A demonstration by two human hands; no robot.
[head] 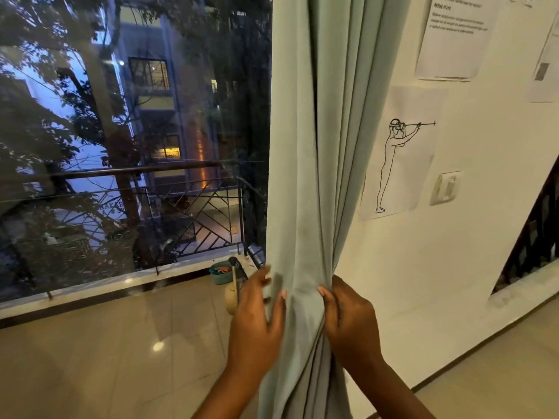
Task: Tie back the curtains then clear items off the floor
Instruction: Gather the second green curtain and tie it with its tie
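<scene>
Gathering the curtain (pixel 305 182) at its lower part, I am pinching its folds from both sides: my left hand (pixel 257 316) is curling over its window-side edge, my right hand (pixel 348 319) is gripping the wall-side pleats. It is hanging between glass and wall. The cloth looks soft, light and limp, so I judge it is best bunched at this height. Right of the curtain, a line-drawing sheet (pixel 399 152) and a notice (pixel 456 34) are hanging; the print is too blurred to read.
</scene>
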